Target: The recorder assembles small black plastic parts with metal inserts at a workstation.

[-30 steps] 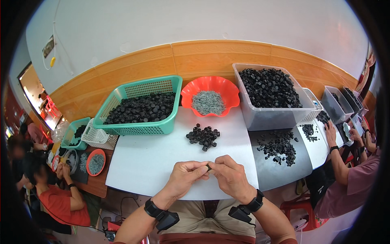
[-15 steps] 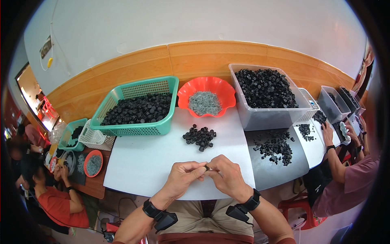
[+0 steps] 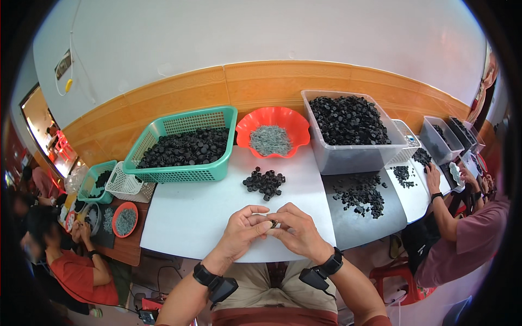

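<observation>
My left hand (image 3: 243,230) and my right hand (image 3: 298,230) meet above the near edge of the white tabletop (image 3: 179,217). A small dark part (image 3: 273,223), mostly covered by the fingertips, is pinched between them. Its exact kind is too small to make out. Just beyond my fingers lies a loose heap of small black plastic caps (image 3: 263,183). Behind that heap, a red scalloped bowl (image 3: 300,120) holds many thin grey metal pins or screws (image 3: 270,140).
A green basket (image 3: 179,173) of black caps stands at the back left, a clear bin (image 3: 353,157) of black parts at the back right. More parts (image 3: 361,195) lie on a dark mat (image 3: 348,231). Co-workers sit at the left (image 3: 87,277) and right (image 3: 462,244).
My fingers have shifted around the small part, the right fingers now curling more over it. The whole view has moved slightly.
</observation>
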The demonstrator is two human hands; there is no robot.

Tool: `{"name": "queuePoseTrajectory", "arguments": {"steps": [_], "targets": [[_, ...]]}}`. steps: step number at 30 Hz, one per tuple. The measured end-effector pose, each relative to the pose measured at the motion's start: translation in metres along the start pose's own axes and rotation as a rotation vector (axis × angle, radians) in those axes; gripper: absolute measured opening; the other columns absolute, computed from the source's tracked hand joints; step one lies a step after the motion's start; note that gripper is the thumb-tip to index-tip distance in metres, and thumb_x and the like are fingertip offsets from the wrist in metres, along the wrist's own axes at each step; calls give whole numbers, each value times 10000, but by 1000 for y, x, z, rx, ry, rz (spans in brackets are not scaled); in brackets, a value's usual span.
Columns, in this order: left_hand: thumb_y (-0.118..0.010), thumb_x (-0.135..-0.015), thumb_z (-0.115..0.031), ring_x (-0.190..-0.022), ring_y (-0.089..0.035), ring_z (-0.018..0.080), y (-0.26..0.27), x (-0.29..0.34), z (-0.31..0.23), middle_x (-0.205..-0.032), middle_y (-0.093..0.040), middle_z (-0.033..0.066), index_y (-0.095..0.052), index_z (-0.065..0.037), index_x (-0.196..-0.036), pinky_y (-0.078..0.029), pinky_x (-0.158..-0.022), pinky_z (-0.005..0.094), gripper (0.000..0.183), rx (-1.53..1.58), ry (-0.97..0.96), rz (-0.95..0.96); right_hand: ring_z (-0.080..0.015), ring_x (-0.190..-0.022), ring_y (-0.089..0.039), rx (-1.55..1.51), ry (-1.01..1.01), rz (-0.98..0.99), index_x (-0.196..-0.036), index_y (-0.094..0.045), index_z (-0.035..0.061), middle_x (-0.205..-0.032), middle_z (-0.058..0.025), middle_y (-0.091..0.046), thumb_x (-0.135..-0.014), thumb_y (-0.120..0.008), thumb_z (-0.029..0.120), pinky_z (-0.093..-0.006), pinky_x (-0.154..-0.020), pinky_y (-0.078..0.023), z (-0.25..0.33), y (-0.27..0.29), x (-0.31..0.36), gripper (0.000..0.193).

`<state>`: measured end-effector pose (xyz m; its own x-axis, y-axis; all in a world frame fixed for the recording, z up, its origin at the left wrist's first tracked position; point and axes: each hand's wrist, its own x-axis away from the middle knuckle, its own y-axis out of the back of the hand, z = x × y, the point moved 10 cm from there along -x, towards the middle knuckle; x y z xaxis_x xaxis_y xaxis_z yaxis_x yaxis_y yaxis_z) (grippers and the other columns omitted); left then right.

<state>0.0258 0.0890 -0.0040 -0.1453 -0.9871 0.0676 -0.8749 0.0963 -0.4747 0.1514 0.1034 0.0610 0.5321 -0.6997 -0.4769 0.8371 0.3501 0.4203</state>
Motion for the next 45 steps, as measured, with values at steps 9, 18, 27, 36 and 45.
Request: {"name": "queuePoseTrajectory", "arguments": {"steps": [9,18,27,36,45], "targets": [[-712,-937,-54,-873,-661,102,-5,-3,4,-1039,-714,85,-564,-16,-1244,-511,-727,233,343,-37,26,64,-202,-692,-618,-7,49,-50,-1021,-703,51,-871,-66,-617,-828,-780,53,-322,-614,-503,-1,4,0,208],[-687,-963,-87,-910,-638,88,-7,-3,2,-1081,-699,56,-609,-28,-1183,-503,-756,239,241,-23,20,52,-152,-617,-583,3,31,-128,-976,-729,39,-829,-61,-624,-765,-833,23,-293,-554,-477,-2,7,-1,236],[-673,-975,-84,-926,-628,83,-8,-6,3,-1098,-690,55,-606,-25,-1191,-500,-763,240,234,-44,11,93,-194,-640,-621,86,86,-110,-993,-710,49,-856,-65,-628,-794,-803,50,-303,-569,-510,-1,6,-2,220],[-651,-1001,-133,-921,-627,75,-6,-8,5,-1085,-698,51,-605,-1,-1232,-493,-771,233,270,-23,-23,71,-156,-633,-617,51,-1,-132,-1002,-716,53,-883,-60,-636,-807,-815,63,-291,-556,-505,-7,6,-2,219],[-589,-1043,-193,-912,-625,74,-2,-11,8,-1076,-694,28,-619,-17,-1230,-508,-787,245,259,18,-15,68,-160,-628,-618,97,-27,-126,-995,-713,48,-894,-62,-642,-807,-820,78,-293,-552,-503,-5,7,-4,218]]}}
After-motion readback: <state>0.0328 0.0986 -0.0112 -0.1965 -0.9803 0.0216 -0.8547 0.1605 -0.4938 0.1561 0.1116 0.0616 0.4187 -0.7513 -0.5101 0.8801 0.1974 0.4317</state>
